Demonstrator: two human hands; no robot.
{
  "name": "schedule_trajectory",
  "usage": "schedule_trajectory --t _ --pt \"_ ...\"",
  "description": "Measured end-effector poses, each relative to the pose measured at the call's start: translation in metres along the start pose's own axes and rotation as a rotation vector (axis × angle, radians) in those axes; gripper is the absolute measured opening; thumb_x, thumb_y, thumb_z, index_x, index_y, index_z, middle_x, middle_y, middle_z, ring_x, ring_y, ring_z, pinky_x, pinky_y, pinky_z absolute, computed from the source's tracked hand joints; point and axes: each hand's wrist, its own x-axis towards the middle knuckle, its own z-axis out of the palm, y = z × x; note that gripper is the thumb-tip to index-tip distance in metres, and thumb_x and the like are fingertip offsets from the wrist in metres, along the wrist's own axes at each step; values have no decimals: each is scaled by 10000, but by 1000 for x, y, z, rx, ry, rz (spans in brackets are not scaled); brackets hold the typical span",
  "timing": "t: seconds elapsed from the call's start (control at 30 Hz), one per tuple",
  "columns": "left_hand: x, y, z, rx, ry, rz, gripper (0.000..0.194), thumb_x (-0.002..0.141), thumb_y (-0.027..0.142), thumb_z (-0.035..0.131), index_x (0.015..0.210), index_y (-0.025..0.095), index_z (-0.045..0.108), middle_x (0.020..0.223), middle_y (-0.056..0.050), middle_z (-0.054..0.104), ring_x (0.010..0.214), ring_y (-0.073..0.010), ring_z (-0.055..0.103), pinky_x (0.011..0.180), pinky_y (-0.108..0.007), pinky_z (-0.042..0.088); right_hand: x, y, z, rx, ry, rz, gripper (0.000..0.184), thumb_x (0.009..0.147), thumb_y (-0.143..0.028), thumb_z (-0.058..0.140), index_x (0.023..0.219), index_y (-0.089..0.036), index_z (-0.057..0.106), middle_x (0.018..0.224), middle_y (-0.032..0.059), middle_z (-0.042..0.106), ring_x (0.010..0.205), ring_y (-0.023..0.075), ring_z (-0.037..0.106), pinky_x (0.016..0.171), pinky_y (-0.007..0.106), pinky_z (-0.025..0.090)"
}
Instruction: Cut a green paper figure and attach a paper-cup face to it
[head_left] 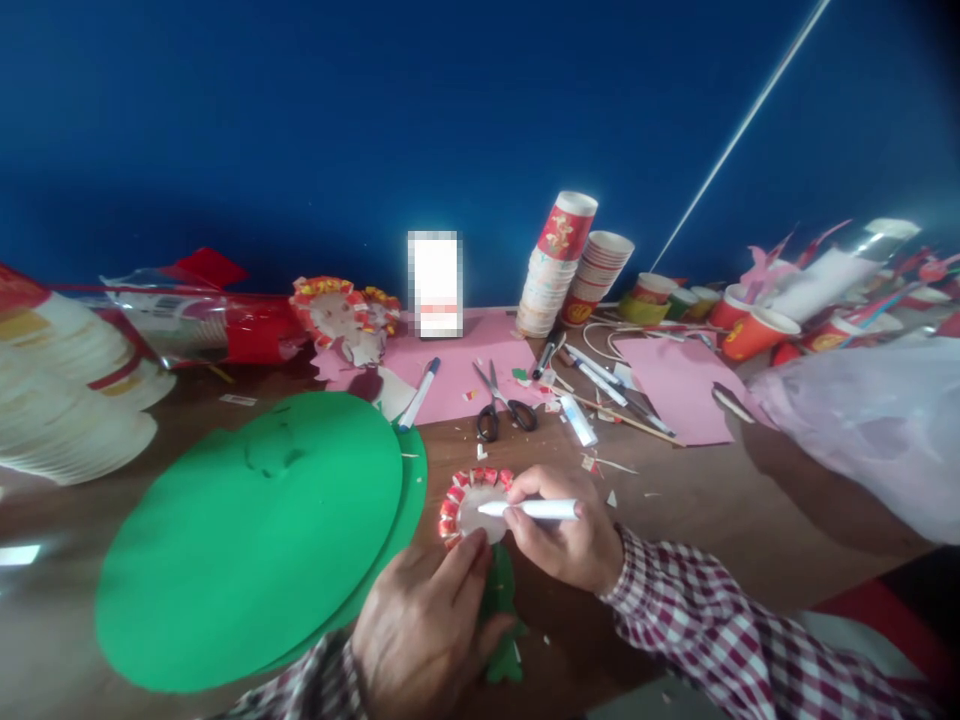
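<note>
My right hand [562, 530] grips a white marker pen [540, 509], its tip pointing left over the pale centre of a small paper flower [476, 508]. Red curled petals ring the flower's edge. With its fingers close together, my left hand [431, 620] holds the flower down at its lower rim. A green paper strip [501, 610], leaf-like in shape, runs below the flower, partly hidden by the left hand. Black-handled scissors [495, 405] lie partly open beyond the flower. Large green paper rounds [255, 540] are stacked to the left.
Pink paper [457, 370] lies at the back, with a capped marker [420, 395] and a glue stick [579, 420] nearby. Stacked paper cups [555, 265] lean at the blue wall. More cups [75, 390] are at left; a plastic bag [870, 430] is at right. Paper scraps dot the table.
</note>
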Motion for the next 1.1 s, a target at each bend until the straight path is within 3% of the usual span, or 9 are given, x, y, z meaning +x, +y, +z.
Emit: schedule_trajectory --t 0.47,1.1 --pt "-7 -5 4 -52 -46 17 438 857 420 460 1081 76 613 1088 -132 644 793 -243 627 630 -385 559 2 1 0 35 -54 51 52 821 -214 528 800 -196 572 687 3 631 618 130 594 604 249 468" --pt "-7 -6 4 -58 -43 29 452 858 406 465 1117 60 598 1129 -144 623 836 -240 622 660 -382 555 0 3 2 -11 -23 -15 46 805 -200 547 772 -186 576 664 7 636 603 127 593 581 240 468"
